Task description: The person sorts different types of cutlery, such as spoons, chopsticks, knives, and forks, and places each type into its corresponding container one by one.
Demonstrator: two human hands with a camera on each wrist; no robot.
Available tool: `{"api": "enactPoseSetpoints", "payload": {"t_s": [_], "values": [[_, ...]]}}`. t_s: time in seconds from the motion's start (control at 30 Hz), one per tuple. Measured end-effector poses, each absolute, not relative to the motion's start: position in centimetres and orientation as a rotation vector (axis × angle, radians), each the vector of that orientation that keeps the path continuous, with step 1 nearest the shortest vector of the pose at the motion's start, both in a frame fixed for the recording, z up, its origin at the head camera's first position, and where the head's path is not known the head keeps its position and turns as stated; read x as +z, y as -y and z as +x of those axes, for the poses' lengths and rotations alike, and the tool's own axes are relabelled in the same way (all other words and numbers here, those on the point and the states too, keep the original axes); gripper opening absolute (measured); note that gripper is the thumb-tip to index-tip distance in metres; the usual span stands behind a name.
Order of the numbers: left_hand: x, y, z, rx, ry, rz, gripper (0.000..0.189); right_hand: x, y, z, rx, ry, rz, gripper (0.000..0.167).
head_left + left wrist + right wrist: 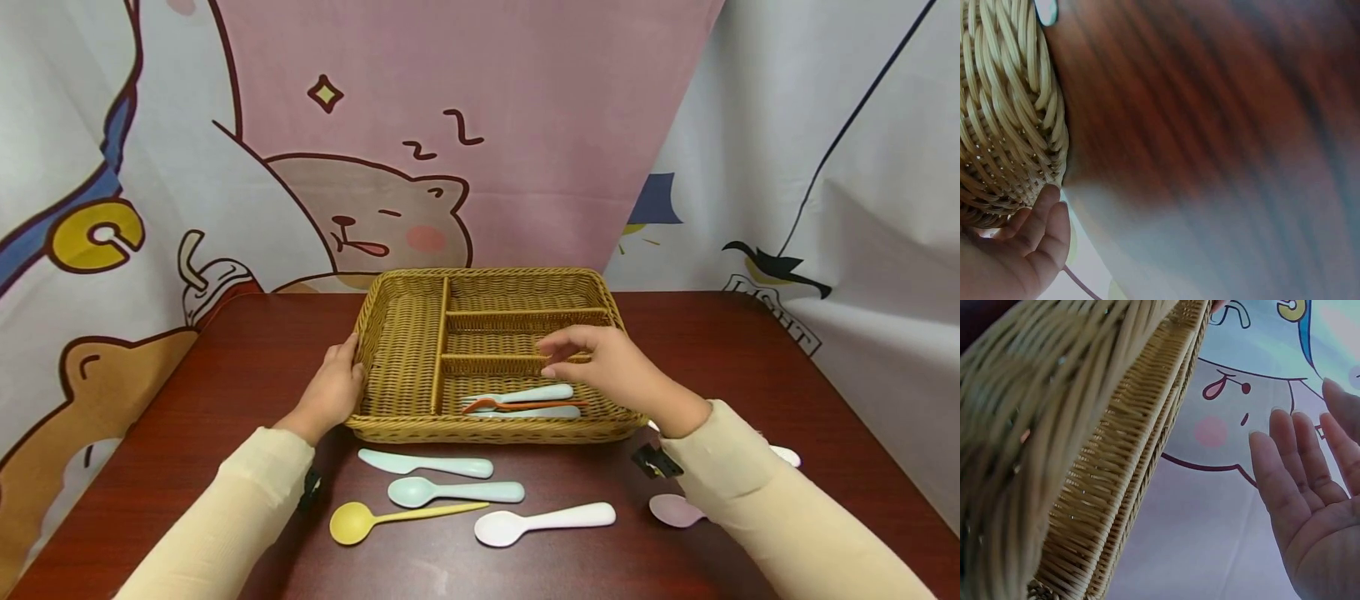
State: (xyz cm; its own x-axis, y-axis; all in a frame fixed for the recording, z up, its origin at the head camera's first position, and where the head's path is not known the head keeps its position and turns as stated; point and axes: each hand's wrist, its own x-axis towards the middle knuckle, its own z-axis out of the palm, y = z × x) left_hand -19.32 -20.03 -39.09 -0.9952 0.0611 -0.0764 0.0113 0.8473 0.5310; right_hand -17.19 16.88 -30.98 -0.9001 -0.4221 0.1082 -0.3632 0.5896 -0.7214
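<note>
A wicker basket (405,350) with several compartments stands on the table. At its left side, my left hand (332,387) grips the rim; the left wrist view shows its fingers (1047,228) against the woven wall. My right hand (600,362) hovers over the right part of the basket, holding nothing, its fingers loosely bent. In the right wrist view they are spread apart, beyond the wicker edge. Inside the front right compartment lie a light blue fork (536,393), an orange fork (525,406) and another light blue piece with its head partly hidden.
In front of the basket lie a light blue knife (427,464), a light blue spoon (457,492), a yellow spoon (352,523) and a white spoon (547,522). A pink spoon (675,510) and white handles are partly under the right sleeve. A printed curtain (540,125) hangs behind.
</note>
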Motion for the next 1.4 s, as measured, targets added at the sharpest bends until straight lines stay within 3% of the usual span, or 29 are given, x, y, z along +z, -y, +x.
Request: {"api": "enactPoseSetpoints", "payload": {"t_s": [0.67, 1.17, 1.4], "values": [[-39.1, 20.0, -19.3, 0.859, -2.937, 0.070, 0.056, -33.8, -18.0, -12.7, -1.346, -2.502, -0.736, 0.029], [-39.0, 20.0, -19.2, 0.874, -2.924, 0.070, 0.056, -36.5, -18.3, -10.5, -1.186, -2.414, -0.779, 0.029], [-39.0, 20.1, -19.2, 0.862, -2.927, 0.075, 0.056, -38.2, -18.6, -10.1, -1.104, -2.429, -0.938, 0.024]]}}
